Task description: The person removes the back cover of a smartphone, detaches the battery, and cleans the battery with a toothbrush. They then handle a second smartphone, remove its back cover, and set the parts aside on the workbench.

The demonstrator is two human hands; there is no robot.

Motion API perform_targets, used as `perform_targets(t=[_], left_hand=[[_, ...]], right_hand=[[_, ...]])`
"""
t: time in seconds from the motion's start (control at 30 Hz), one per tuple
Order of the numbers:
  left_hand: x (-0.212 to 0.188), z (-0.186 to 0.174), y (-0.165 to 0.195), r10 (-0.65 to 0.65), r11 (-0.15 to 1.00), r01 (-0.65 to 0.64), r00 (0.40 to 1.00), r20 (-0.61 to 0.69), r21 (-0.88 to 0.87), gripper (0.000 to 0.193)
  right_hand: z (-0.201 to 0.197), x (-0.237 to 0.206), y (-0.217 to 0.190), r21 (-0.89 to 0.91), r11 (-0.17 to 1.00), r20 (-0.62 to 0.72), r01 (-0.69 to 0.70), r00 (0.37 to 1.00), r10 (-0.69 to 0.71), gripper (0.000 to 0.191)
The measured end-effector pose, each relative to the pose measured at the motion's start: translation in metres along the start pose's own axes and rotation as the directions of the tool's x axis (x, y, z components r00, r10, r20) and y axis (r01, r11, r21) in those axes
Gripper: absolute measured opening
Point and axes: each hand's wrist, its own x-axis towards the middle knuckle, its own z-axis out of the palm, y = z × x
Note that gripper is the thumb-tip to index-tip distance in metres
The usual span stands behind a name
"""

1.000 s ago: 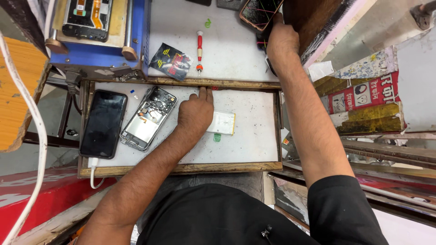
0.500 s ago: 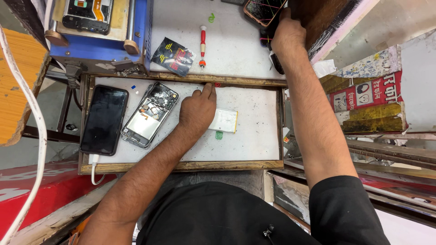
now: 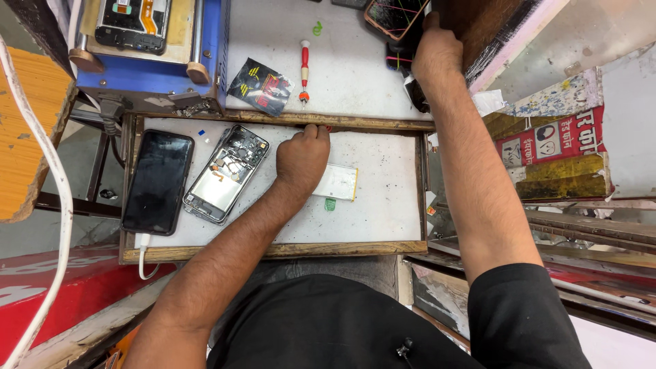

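Left hand (image 3: 302,156) in wooden tray (image 3: 273,250), fingers curled, clenched at far rim; grasped item, if any, hidden. White flat battery (image 3: 338,182) partly under that hand, mid-tray. Opened phone (image 3: 227,172) just beside hand, black phone (image 3: 158,182) at tray's left edge. Right hand (image 3: 437,56) up at desk's far right corner, gripping dark wooden edge (image 3: 485,31). Red screwdriver (image 3: 305,71) on desk beyond tray's far rim. Step judged: picking small part at rim amid phone repair. Next move calls for fine pinch, steady tray.
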Motion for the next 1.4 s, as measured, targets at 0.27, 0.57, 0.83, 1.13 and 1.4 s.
perform_targets(t=[0.27, 0.57, 0.83, 1.13, 1.4], left_hand=[[-0.003, 0.005, -0.003, 0.043, 0.999, -0.044, 0.998, -0.047, -0.017, 0.007], [-0.046, -0.024, -0.040, -0.251, 0.873, 0.168, 0.960, -0.127, -0.458, 0.022], [-0.111, -0.099, -0.117, -0.568, 0.668, 0.642, 0.766, 0.300, -0.376, 0.021], [-0.130, -0.098, -0.116, -0.560, 0.702, 0.610, 0.792, 0.244, -0.367, 0.018], [-0.141, -0.118, -0.131, -0.572, 0.728, 0.507, 0.820, -0.001, -0.462, 0.013]], right_hand=[[0.009, 0.004, 0.005, -0.093, 0.995, 0.016, -0.038, 0.999, 0.040, 0.055], [0.005, 0.008, 0.000, -0.171, 0.981, 0.048, -0.095, 0.993, 0.104, 0.054], [0.019, 0.031, 0.015, -0.216, 0.971, 0.025, -0.098, 0.994, 0.106, 0.052], [0.019, 0.008, 0.049, -0.287, 0.956, -0.008, 0.057, 0.998, -0.062, 0.030], [0.009, -0.038, 0.082, -0.091, 0.968, -0.267, 0.233, 0.931, -0.249, 0.011]])
